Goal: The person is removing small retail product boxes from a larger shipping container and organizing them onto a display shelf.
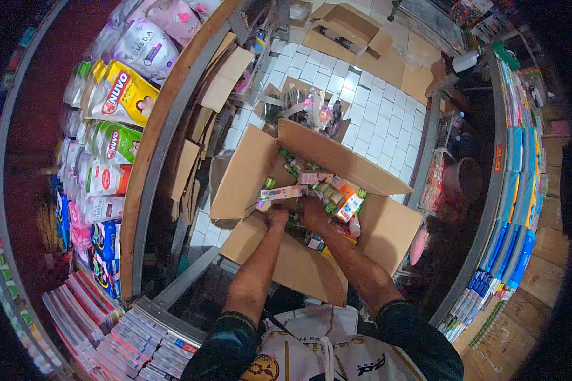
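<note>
Both my arms reach down into an open cardboard box (318, 149) whose flaps are folded outward. Inside lies a jumble of small packaged goods, among them several bottles with green caps (289, 162). My left hand (277, 217) is low in the box, just below a slim white and pink carton (284, 193); its fingers are hidden. Beside it, my right hand (313, 213) dips among the goods, and its fingertips are out of sight too. An orange and white carton (348, 206) lies right of that hand. Behind the slim carton rests a pink carton (316, 178).
Beyond the box, a smaller open carton of plastic-wrapped goods (311, 108) stands on white floor tiles (378, 120). Shelves with colourful pouches (124, 95) rise on the left, with flattened cardboard (190, 165) leaning alongside. Stacked blue packs (515, 178) line the right shelf.
</note>
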Demonstrator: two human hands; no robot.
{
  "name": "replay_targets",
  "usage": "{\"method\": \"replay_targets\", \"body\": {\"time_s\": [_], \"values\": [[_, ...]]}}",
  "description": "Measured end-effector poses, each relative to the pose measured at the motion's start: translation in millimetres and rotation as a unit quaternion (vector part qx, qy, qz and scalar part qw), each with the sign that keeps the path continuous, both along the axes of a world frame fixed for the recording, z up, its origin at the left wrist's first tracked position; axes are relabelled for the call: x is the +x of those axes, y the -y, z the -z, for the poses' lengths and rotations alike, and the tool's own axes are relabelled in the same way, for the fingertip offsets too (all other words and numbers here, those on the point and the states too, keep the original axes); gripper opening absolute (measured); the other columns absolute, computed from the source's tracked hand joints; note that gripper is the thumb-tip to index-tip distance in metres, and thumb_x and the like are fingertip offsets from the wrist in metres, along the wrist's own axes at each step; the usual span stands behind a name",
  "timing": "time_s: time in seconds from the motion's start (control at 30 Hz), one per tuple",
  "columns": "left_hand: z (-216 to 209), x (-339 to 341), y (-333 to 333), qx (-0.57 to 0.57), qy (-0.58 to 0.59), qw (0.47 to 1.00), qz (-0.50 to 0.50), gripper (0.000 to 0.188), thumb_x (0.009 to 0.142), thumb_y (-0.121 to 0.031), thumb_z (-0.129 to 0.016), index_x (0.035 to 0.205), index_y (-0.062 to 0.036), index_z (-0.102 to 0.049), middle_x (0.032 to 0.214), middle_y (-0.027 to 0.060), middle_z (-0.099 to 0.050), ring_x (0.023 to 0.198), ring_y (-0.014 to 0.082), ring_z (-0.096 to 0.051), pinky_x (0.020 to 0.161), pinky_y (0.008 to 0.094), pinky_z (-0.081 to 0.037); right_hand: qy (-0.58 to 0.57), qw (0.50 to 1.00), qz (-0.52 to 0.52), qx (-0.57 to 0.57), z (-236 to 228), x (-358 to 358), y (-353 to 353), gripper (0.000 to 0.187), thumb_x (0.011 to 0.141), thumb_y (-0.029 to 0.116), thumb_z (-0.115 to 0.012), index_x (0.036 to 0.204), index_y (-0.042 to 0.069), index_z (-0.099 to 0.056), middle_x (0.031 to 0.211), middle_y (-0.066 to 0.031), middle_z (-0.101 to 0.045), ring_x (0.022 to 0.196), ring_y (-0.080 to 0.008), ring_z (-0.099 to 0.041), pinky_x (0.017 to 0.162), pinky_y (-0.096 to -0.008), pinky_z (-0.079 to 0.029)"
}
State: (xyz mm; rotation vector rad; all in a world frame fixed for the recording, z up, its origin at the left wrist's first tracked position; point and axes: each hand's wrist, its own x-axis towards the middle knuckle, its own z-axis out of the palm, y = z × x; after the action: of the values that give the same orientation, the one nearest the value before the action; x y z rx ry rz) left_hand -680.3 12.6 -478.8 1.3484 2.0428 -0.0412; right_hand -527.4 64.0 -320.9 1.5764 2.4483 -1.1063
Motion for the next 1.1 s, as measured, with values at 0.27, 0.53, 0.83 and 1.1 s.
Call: {"method": "replay_targets", "body": {"time_s": [0.27, 0.53, 0.83, 1.1], "values": [[-66.4, 23.1, -16.0, -0.063, -0.048, 0.997, 0.027, 0.039, 0.083, -0.033, -0.055, 0.113, -0.0089, -0.061, 0.116, 0.0159, -0.062, 0.109, 0.0271, -0.059, 0.085, 0.0436, -0.050, 0.097, 0.991, -0.014, 0.090, 32.2, -6.5, -18.3, 0.045, 0.075, 0.019, -0.061, 0.117, 0.004, -0.056, 0.127, -0.0167, -0.052, 0.116, -0.0368, -0.047, 0.096, -0.0494, -0.039], [-74.4, 34.2, -35.8, -0.053, 0.092, 0.993, -0.044, 0.071, 0.070, -0.044, -0.072, 0.123, -0.0013, -0.050, 0.121, 0.0178, -0.058, 0.111, 0.0372, -0.056, 0.092, 0.0430, -0.046, 0.176, 0.978, -0.036, 0.108, 43.5, 7.2, -46.9, 0.047, 0.078, 0.020, -0.057, 0.121, 0.001, -0.054, 0.129, -0.0192, -0.048, 0.123, -0.0381, -0.042, 0.100, -0.0488, -0.035], [-10.5, 43.6, -18.5, 0.198, 0.177, 0.927, -0.263, 0.045, 0.069, -0.039, -0.070, 0.093, -0.0011, -0.065, 0.087, 0.0180, -0.066, 0.086, 0.0362, -0.064, 0.073, 0.0428, -0.050, 0.095, 0.991, 0.086, 0.042, 15.6, 0.0, -34.2, 0.046, 0.075, 0.020, -0.060, 0.117, 0.001, -0.058, 0.130, -0.0186, -0.048, 0.128, -0.0370, -0.036, 0.103, -0.0522, -0.033], [6.0, 32.8, -14.3, 0.005, 0.113, 0.991, -0.066, 0.047, 0.078, -0.044, -0.065, 0.108, -0.0093, -0.064, 0.109, 0.0164, -0.064, 0.102, 0.0344, -0.062, 0.088, 0.0446, -0.048, -0.051, 0.941, 0.206, 0.263, 9.6, 9.8, -45.6, 0.063, 0.070, 0.011, -0.063, 0.130, 0.001, -0.045, 0.130, -0.0212, -0.045, 0.125, -0.0370, -0.039, 0.102, -0.0528, -0.032]]}}
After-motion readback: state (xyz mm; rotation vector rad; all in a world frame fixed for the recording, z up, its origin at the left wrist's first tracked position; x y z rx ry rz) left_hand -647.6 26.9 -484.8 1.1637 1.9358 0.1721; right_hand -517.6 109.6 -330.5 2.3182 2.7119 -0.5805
